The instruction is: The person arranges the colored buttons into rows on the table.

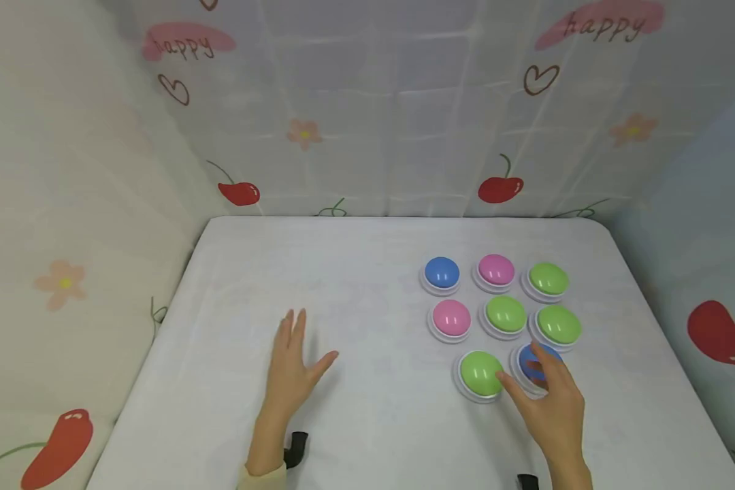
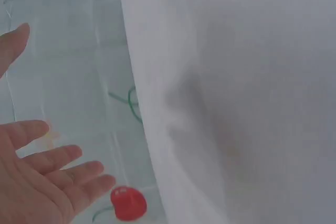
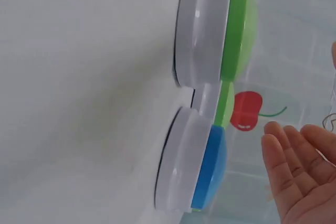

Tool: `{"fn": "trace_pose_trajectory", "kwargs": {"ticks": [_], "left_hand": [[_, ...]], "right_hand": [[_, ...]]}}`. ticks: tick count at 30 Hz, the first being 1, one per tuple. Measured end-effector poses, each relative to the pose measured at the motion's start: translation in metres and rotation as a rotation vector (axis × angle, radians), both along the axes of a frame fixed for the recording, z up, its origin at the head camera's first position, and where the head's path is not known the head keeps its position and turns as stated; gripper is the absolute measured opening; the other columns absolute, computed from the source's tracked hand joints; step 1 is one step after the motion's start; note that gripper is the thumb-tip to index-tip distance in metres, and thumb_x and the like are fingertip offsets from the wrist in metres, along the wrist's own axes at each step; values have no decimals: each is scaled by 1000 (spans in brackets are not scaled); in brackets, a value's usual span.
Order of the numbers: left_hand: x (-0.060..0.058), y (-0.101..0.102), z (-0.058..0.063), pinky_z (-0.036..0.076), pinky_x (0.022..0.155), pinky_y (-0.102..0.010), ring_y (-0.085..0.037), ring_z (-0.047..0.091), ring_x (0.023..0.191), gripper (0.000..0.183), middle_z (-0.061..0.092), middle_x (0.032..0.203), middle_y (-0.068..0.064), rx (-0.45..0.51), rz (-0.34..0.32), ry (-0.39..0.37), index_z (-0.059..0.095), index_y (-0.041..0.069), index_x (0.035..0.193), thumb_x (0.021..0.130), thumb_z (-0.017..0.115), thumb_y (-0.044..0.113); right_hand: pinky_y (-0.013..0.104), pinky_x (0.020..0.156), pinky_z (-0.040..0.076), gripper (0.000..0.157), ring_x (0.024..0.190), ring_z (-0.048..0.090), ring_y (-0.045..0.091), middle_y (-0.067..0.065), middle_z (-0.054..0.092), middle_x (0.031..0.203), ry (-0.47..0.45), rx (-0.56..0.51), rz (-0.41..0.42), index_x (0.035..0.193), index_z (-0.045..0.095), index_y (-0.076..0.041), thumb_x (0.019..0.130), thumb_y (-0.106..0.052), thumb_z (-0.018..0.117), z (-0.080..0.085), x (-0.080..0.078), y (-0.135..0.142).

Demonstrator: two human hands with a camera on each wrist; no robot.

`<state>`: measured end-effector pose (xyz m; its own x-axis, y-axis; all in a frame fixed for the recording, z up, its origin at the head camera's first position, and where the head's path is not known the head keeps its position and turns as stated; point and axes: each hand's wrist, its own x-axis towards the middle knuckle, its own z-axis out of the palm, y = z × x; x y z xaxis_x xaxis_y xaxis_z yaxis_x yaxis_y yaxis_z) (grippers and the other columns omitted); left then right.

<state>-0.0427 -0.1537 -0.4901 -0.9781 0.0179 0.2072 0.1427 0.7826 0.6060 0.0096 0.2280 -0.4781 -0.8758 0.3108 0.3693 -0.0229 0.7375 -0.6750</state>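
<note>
My right hand (image 1: 556, 412) hovers over the blue dome button (image 1: 525, 356) in the front row, fingers spread in a loose curve and overlapping it in the head view. Its thumb is close to the green button (image 1: 480, 373) on the left. In the right wrist view the fingers (image 3: 302, 163) are apart from the blue button (image 3: 210, 169) and a green one (image 3: 240, 30), with nothing held. Over the left half of the table, my left hand (image 1: 290, 378) holds nothing, its fingers extended and thumb out. The left wrist view shows that palm (image 2: 31, 192) with relaxed fingers.
Behind the front pair stand a pink button (image 1: 451, 318), two green ones (image 1: 506, 314) (image 1: 559, 324), then a blue (image 1: 442, 272), a pink (image 1: 496, 269) and a green button (image 1: 548, 279). All have white round bases. Printed curtains (image 1: 386, 102) surround the white table (image 1: 343, 272).
</note>
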Motion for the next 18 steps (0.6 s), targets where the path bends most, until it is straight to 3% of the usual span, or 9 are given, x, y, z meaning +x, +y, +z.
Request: {"fn": "trace_pose_trajectory", "kwargs": {"ticks": [2, 4, 6, 10, 13, 18], "left_hand": [[-3, 19, -1, 34, 111, -61, -44, 35, 140, 90, 36, 152, -24, 118, -60, 19, 37, 3, 149, 78, 81, 35], [-7, 40, -2, 41, 108, -56, -39, 44, 135, 83, 46, 146, -20, 211, -126, 33, 44, 2, 144, 76, 83, 30], [-10, 60, -3, 46, 104, -51, -36, 51, 128, 77, 53, 140, -18, 305, -198, 24, 49, 2, 140, 75, 84, 25], [-13, 98, -6, 52, 98, -42, -30, 57, 121, 73, 57, 136, -15, 441, -319, -91, 51, 7, 138, 75, 85, 18], [-13, 121, -10, 53, 99, -37, -28, 57, 120, 71, 57, 135, -15, 478, -384, -179, 51, 6, 138, 76, 84, 15], [-16, 147, -19, 54, 96, -33, -29, 59, 115, 66, 59, 129, -15, 512, -435, -229, 56, 2, 133, 74, 84, 8]], "right_hand": [[-7, 77, 37, 73, 91, 49, -21, 18, 67, 114, -65, -65, -32, 126, 62, 1, 61, -9, 91, -1, 7, -4], [-7, 74, 38, 70, 90, 42, -30, 18, 68, 115, -141, -108, -63, 125, 63, 1, 62, -11, 92, -3, 12, -7], [-7, 73, 39, 70, 87, 40, -31, 18, 69, 115, -201, -133, -86, 126, 63, 0, 63, -12, 91, -6, 15, -8], [-5, 72, 42, 70, 82, 45, -28, 19, 70, 114, -264, -178, -109, 126, 63, 0, 63, -10, 91, -13, 17, -7], [-3, 71, 44, 68, 80, 46, -28, 20, 70, 115, -301, -221, -117, 126, 63, 1, 64, -8, 90, -18, 19, -6], [-1, 70, 47, 62, 79, 49, -27, 25, 68, 116, -354, -327, -115, 127, 62, 3, 70, -7, 87, -22, 19, -4]]}}
